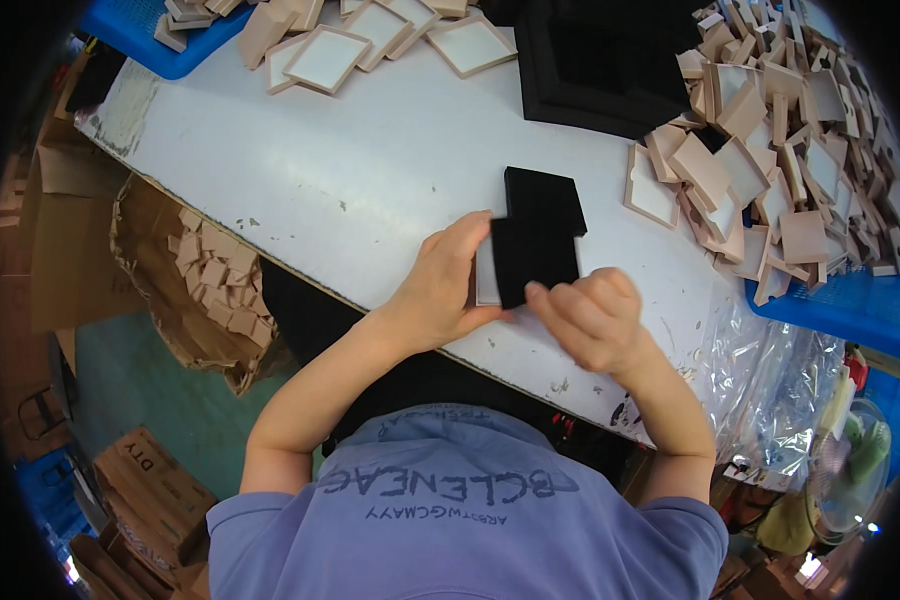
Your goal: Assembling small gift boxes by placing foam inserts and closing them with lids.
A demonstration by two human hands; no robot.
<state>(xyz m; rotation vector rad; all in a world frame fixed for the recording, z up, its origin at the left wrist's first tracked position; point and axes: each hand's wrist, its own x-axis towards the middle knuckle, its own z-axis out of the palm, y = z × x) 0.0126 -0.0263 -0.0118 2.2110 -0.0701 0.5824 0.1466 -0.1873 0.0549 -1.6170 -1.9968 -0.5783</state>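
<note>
Near the front edge of the white table, my left hand grips a small shallow box by its left side, thumb and fingers on opposite edges. A white strip of the box's inside shows; a black foam pad covers the rest. My right hand is closed, pinching the pad's lower edge between thumb and fingertips. The pad bends slightly and lies tilted over the box. Just beyond it, another black pad rests on the table, partly overlapped by the first.
A tall black foam stack stands at the back. Beige boxes heap up at the right, over a blue tray. More open boxes lie at the far left by a blue bin. Clear plastic bags hang at the right edge.
</note>
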